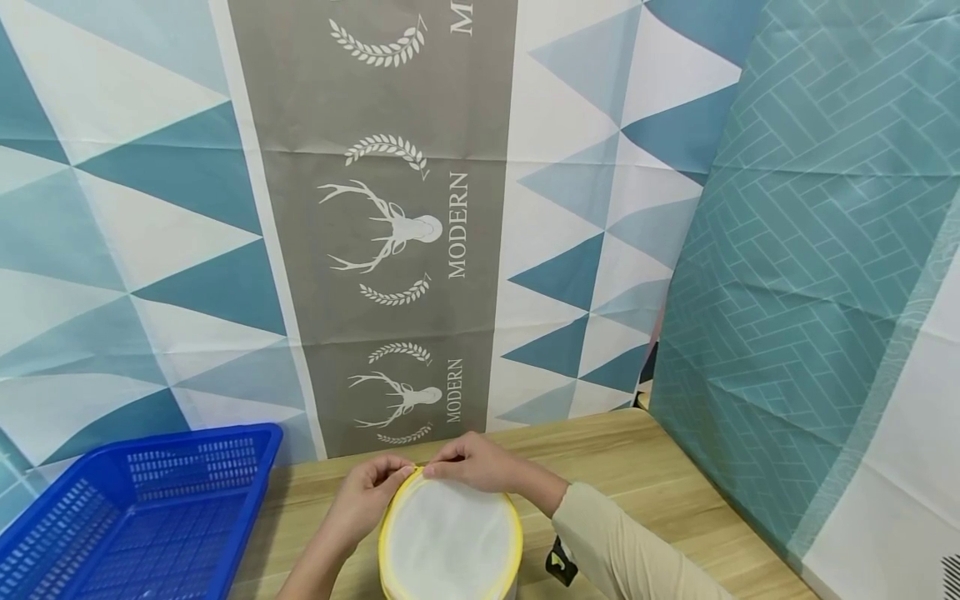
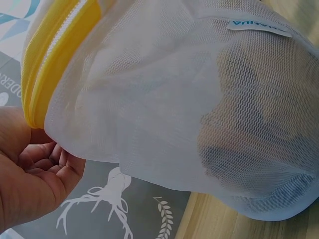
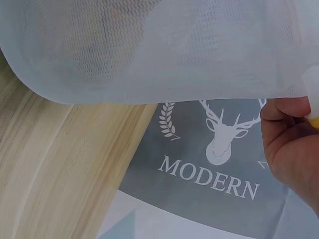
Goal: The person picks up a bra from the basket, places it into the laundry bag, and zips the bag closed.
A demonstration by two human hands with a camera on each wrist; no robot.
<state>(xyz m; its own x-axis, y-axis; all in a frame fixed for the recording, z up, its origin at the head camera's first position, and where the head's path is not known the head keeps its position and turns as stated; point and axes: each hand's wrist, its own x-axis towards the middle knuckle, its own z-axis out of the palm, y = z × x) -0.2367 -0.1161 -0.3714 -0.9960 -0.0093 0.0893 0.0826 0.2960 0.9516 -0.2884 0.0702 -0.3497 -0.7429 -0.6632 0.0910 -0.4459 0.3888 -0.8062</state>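
Note:
A white mesh laundry bag point(image 1: 453, 542) with a round, yellow-edged top stands on the table at the front. My left hand point(image 1: 367, 500) pinches the far rim of the bag between thumb and fingers. Just right of it, my right hand point(image 1: 474, 464) pinches the same rim. In the left wrist view the yellow zipper point(image 2: 55, 64) runs round the bag's edge, and a white label point(image 2: 254, 26) with blue letters is on its side. Darker contents point(image 2: 249, 124) show through the mesh, too blurred to identify. The zipper pull cannot be made out.
A blue plastic basket point(image 1: 258, 500) with slotted sides stands at the left on the wooden table point(image 1: 600, 450). A small black item point(image 1: 561, 562) lies beside my right forearm. Behind the table hangs a patterned cloth point(image 1: 405, 308), with a teal cloth point(image 1: 795, 317) at the right.

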